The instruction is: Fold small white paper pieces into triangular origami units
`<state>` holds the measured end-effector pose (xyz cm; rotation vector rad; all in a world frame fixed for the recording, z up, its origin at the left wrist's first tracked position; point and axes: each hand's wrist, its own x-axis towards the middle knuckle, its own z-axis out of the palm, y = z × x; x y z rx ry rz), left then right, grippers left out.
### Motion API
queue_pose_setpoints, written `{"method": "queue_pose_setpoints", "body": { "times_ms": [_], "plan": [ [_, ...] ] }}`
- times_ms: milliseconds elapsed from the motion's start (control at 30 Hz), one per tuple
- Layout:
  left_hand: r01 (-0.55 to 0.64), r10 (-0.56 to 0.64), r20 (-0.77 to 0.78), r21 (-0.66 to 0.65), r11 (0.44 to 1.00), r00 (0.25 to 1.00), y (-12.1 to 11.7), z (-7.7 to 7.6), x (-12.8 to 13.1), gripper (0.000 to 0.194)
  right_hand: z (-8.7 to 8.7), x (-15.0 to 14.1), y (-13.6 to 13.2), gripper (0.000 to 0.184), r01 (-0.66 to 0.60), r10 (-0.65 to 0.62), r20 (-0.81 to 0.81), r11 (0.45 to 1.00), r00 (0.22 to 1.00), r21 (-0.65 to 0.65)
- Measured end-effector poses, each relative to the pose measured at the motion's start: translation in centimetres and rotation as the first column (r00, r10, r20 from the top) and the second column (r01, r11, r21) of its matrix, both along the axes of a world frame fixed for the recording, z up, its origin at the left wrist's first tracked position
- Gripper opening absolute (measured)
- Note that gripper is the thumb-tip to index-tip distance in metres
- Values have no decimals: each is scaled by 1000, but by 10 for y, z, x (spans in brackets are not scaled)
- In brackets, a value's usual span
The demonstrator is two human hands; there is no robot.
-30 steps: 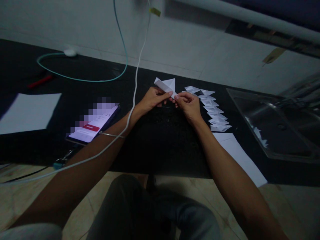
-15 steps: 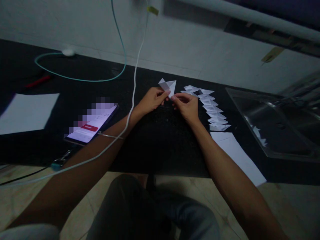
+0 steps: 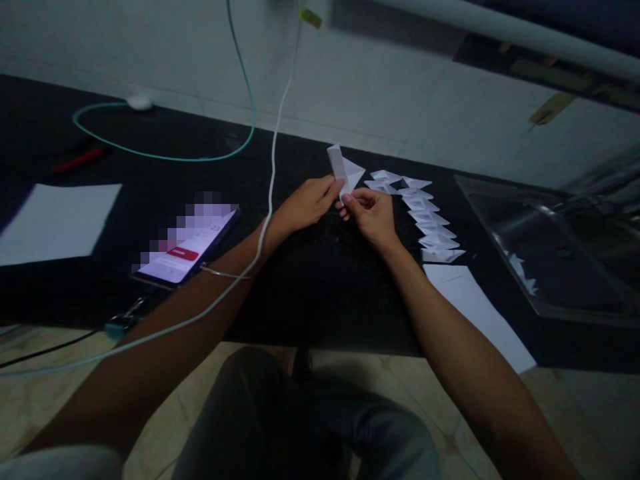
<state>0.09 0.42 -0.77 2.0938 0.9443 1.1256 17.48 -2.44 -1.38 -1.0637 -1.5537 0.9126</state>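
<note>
In the head view, your left hand [image 3: 311, 202] and right hand [image 3: 371, 215] both grip the folded white paper [image 3: 352, 172] between thumb and fingers, holding it over the dark counter [image 3: 320, 287]. One narrow flap of it points up, away from you. Just right of your right hand lie the small folded paper pieces [image 3: 425, 212], mostly in an overlapping column, with flat white paper [image 3: 463, 293] just below them. Your phone [image 3: 187, 247] lies lit beside your left forearm, and the white cable [image 3: 270, 193] crosses that forearm.
</note>
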Motion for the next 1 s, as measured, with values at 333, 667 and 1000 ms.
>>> {"method": "queue_pose_setpoints", "body": {
  "times_ms": [333, 667, 1000],
  "plan": [
    [33, 28, 272, -217, 976, 962, -3, 7, 12, 34, -5, 2, -3, 35, 80, -111, 196, 984, 974, 158],
    [135, -33, 319, -302, 944, 947, 10, -7, 2, 23, -4, 7, 3, 33, -19, 18, 43, 999, 999, 35],
    [325, -279, 185, -299, 897, 942, -1, -1, -4, 13, 3, 11, 5, 40, -31, 4, -172, 987, 985, -158]
  ]
}}
